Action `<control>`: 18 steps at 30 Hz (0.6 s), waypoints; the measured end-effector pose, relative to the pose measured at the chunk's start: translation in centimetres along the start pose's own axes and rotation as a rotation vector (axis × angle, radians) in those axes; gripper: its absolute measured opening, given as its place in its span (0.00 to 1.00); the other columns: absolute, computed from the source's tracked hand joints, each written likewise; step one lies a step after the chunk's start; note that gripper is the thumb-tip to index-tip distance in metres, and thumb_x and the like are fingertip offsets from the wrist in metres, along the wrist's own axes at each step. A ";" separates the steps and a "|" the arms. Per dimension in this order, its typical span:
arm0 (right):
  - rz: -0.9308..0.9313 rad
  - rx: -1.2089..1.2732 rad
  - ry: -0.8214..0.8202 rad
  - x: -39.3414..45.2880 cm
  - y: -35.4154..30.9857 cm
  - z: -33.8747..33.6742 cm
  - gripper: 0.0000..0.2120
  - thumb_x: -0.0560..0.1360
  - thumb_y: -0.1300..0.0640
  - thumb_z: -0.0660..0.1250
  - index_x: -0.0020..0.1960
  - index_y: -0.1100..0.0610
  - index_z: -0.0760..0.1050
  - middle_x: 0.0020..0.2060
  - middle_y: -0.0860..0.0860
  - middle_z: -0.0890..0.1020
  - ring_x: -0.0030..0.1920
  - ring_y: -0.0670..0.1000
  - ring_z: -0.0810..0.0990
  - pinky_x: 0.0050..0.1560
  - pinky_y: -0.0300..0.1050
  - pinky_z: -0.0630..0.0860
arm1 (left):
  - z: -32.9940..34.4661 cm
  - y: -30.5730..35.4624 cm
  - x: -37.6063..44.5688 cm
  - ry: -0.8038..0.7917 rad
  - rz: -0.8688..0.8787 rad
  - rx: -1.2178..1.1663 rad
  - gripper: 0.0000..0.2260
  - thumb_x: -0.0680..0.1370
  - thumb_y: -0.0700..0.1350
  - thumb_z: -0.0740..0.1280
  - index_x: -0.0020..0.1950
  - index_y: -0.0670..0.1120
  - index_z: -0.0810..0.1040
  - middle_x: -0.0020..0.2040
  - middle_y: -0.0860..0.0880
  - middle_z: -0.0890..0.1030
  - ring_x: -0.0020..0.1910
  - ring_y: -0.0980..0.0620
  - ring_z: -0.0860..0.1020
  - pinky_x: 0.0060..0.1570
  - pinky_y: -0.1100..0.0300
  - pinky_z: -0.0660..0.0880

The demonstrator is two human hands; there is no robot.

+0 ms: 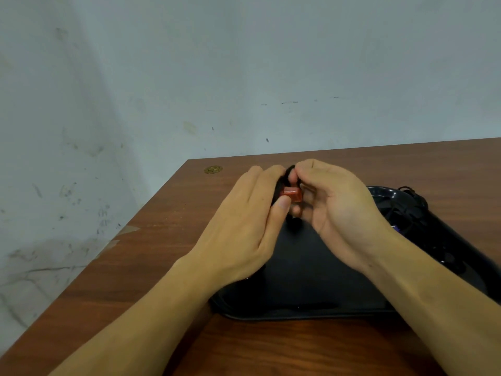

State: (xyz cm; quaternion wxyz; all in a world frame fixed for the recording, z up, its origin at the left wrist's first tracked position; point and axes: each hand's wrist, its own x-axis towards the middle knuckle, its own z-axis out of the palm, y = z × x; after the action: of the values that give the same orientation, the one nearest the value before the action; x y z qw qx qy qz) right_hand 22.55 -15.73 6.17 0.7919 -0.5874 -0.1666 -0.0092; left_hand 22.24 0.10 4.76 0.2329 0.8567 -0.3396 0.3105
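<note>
Both hands meet above a black tray (298, 280) on the brown wooden table (162, 240). My left hand (244, 226) pinches a small red translucent bead (292, 194) with its thumb, and a black cord (288, 172) runs over it. My right hand (333, 207) pinches the cord's upper loop between curled fingers and thumb. Most of the cord is hidden between the hands.
A black glossy bowl or tray (423, 221) holding dark cords and small items sits at the right, partly behind my right forearm. A small round brass fitting (213, 169) lies near the table's far left corner. A stained wall stands behind; the table's left edge runs diagonally.
</note>
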 end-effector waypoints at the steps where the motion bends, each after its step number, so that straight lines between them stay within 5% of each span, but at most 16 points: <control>1: -0.069 -0.125 0.006 0.0 0.1 -0.1 0.15 0.82 0.60 0.61 0.38 0.54 0.77 0.33 0.46 0.80 0.36 0.44 0.77 0.38 0.41 0.73 | 0.0 0.0 0.1 -0.009 0.025 0.040 0.16 0.84 0.47 0.54 0.70 0.41 0.68 0.51 0.50 0.71 0.47 0.52 0.70 0.50 0.65 0.66; 6: -0.450 -0.760 -0.056 -0.3 0.4 -1.0 0.03 0.80 0.59 0.65 0.47 0.55 0.74 0.41 0.48 0.79 0.41 0.46 0.78 0.42 0.42 0.77 | 0.4 -0.4 0.1 -0.044 0.044 0.075 0.16 0.83 0.44 0.57 0.69 0.39 0.69 0.52 0.47 0.74 0.46 0.49 0.72 0.48 0.54 0.71; 10: -0.648 -1.103 -0.079 0.1 0.3 -1.9 0.03 0.79 0.53 0.65 0.52 0.51 0.75 0.44 0.44 0.78 0.44 0.46 0.78 0.44 0.48 0.77 | 0.7 -0.6 -0.1 -0.030 -0.003 -0.036 0.15 0.84 0.45 0.58 0.69 0.44 0.68 0.54 0.51 0.75 0.47 0.55 0.74 0.47 0.64 0.70; 14: -0.590 -1.031 -0.114 0.1 0.0 -2.6 0.07 0.79 0.55 0.66 0.56 0.49 0.77 0.47 0.42 0.80 0.46 0.46 0.80 0.47 0.46 0.79 | 0.8 -0.7 -0.3 -0.026 -0.060 -0.181 0.11 0.84 0.47 0.58 0.66 0.48 0.67 0.48 0.55 0.75 0.41 0.56 0.75 0.40 0.68 0.67; 18: -0.374 -0.665 -0.185 0.3 -0.3 -3.0 0.07 0.79 0.63 0.68 0.53 0.54 0.82 0.45 0.47 0.85 0.47 0.49 0.83 0.51 0.47 0.81 | 0.6 -0.7 -0.4 -0.044 -0.073 -0.293 0.09 0.84 0.49 0.57 0.64 0.49 0.65 0.41 0.56 0.74 0.35 0.49 0.75 0.33 0.53 0.72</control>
State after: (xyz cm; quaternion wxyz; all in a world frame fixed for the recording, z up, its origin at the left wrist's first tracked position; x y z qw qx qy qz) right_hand 23.50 -18.58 5.76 0.5248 -0.7696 -0.3293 -0.1541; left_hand 22.76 0.39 3.89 0.3592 0.8318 -0.3550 0.2303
